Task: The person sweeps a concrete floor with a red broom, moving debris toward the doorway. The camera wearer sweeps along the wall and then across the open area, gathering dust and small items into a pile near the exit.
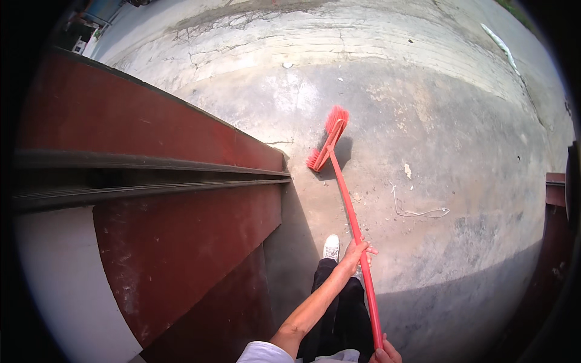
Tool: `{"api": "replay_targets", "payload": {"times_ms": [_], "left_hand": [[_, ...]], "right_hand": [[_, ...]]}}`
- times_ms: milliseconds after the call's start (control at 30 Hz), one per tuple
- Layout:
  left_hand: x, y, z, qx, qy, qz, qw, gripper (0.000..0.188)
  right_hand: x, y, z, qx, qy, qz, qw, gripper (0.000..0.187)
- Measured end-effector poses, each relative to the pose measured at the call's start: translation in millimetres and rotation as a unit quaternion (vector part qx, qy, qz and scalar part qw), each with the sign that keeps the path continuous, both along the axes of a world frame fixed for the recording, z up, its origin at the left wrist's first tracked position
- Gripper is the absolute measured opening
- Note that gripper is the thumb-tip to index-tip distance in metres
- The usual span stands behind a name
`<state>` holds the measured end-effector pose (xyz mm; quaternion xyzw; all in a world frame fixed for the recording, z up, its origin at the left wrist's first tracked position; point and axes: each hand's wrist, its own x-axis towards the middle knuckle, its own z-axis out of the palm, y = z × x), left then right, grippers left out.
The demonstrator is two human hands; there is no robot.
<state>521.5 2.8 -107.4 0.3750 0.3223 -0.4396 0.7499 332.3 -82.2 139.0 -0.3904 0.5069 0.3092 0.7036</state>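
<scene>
A long-handled broom (345,192) with a red handle slants away from me, its pink-red bristled head (330,138) at the far end over the concrete. Around the middle of the handle my left hand (358,253) is closed, with a finger or two sticking out to the right. Lower down, at the near end of the handle, my right hand (386,353) grips it and is partly cut off by the bottom edge. The head casts a shadow on the ground; whether its bristles touch the floor I cannot tell.
A dark red wall or door edge with black grooved rails (151,172) stands close on the left. A bent white wire (417,213) and pale debris (408,171) lie right of the broom. My white shoe (331,247) is below; a red post (555,189) stands at right.
</scene>
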Motion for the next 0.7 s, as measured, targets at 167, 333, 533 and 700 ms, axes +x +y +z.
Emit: {"api": "replay_targets", "payload": {"times_ms": [167, 333, 533, 700], "left_hand": [[-28, 1, 40, 0.008, 0.019, 0.024, 1.0, 0.034], [-15, 38, -40, 0.031, 0.075, 0.006, 0.997, 0.017], [-37, 10, 0, -0.006, 0.053, 0.007, 0.999, 0.041], [-47, 19, 43, 0.028, 0.033, 0.004, 0.999, 0.037]], "right_hand": [[-24, -16, 3, 0.019, 0.01, 0.01, 1.0, 0.046], [27, 4, -9, 0.098, 0.06, -0.049, 0.992, 0.045], [-38, -16, -8, 0.002, 0.038, 0.004, 0.999, 0.043], [-47, -20, -8, 0.009, 0.027, 0.032, 0.999, 0.041]]}}
